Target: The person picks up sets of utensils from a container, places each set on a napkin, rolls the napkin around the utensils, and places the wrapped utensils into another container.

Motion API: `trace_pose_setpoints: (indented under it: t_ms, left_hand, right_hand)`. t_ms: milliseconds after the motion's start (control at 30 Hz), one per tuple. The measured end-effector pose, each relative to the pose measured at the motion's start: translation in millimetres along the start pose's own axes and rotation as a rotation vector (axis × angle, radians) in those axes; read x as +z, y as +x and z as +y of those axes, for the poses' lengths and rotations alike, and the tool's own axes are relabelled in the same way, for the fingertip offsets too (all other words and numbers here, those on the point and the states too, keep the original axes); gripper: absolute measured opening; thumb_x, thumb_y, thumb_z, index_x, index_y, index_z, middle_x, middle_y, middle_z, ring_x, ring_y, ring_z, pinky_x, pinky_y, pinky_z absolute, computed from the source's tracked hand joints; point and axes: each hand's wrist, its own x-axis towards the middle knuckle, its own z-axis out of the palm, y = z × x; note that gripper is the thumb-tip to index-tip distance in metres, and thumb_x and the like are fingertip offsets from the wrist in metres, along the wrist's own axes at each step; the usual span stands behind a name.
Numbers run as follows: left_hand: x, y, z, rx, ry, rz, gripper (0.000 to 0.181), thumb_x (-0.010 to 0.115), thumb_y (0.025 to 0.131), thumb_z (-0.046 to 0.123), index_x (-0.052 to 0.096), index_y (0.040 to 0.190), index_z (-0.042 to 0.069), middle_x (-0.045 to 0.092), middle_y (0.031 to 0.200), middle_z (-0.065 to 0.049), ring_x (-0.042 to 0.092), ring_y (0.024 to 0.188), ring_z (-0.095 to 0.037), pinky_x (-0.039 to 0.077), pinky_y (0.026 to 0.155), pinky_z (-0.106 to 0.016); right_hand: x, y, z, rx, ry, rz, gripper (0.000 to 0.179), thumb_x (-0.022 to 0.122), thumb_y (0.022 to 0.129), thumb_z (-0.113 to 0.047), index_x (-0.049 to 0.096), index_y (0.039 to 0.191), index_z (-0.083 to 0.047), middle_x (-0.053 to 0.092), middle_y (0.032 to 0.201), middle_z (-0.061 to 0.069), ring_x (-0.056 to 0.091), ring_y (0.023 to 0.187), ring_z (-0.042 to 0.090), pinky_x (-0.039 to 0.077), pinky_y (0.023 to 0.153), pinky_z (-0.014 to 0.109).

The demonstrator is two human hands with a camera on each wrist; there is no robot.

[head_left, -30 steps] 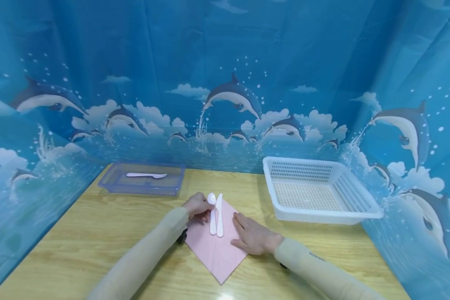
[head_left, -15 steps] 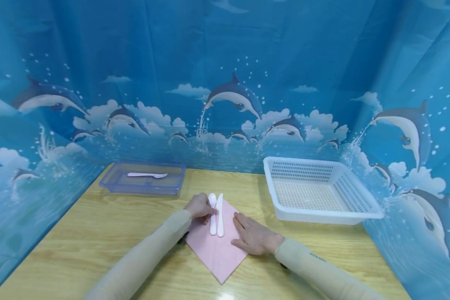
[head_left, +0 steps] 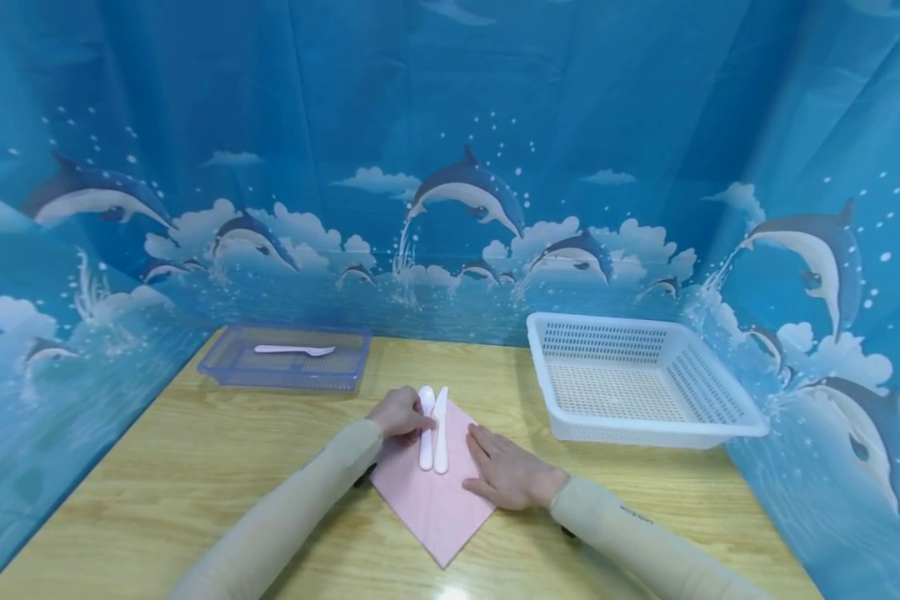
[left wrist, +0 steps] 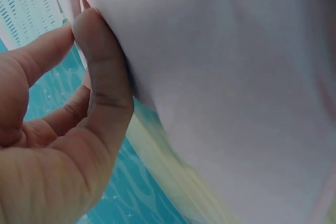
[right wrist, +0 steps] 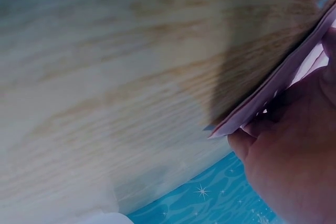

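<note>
A pink folded napkin (head_left: 444, 517) lies on the wooden table, one corner toward the person. A white plastic spoon (head_left: 426, 454) and a white plastic knife (head_left: 441, 450) rest side by side on it, bowl and blade at the far end. The left hand (head_left: 401, 414) reaches in from the left and pinches the spoon below its bowl; in the left wrist view its thumb and a finger close on a pale strip. With fingers extended, the right hand (head_left: 512, 472) lies flat on the napkin's right corner.
A purple see-through basket (head_left: 292, 380) at the back left holds a white plastic fork (head_left: 294, 350). At the back right stands a white perforated basket (head_left: 645, 429). A blue dolphin-print curtain (head_left: 450, 100) surrounds the table (head_left: 195, 467).
The left hand has shifted slightly to the right, and the far ends of the spoon and knife have moved a little right with it. The right hand has stayed in place.
</note>
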Motion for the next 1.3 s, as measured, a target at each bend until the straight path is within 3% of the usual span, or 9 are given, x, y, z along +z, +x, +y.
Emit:
trace_pose_setpoints:
  t_ms: [633,1300]
  left_hand:
    - [0.4,3.9,-6.0,0.036,0.029,0.020,0.025,0.080,0.081,0.021,0.061,0.074,0.007,0.065,0.060,-0.007,0.056,0.047,-0.011,0.049,0.045,-0.023]
    - [-1.2,2.4,-5.6,0.040,0.079,0.012,0.027,0.081,0.081,0.024,0.062,0.070,0.008,0.064,0.060,-0.006,0.055,0.049,-0.011,0.047,0.044,-0.022]
  right_hand:
    - [-4.7,2.1,-0.3,-0.036,-0.010,0.041,0.077,0.039,0.101,-0.053,0.028,0.150,0.005,0.021,0.159,0.024,0.026,0.147,0.033,0.027,0.119,0.041]
    - [-3.1,4.2,2.0,-0.040,-0.014,0.051,0.077,0.038,0.101,-0.054,0.028,0.150,0.006,0.022,0.159,0.024,0.026,0.147,0.033,0.027,0.119,0.040]
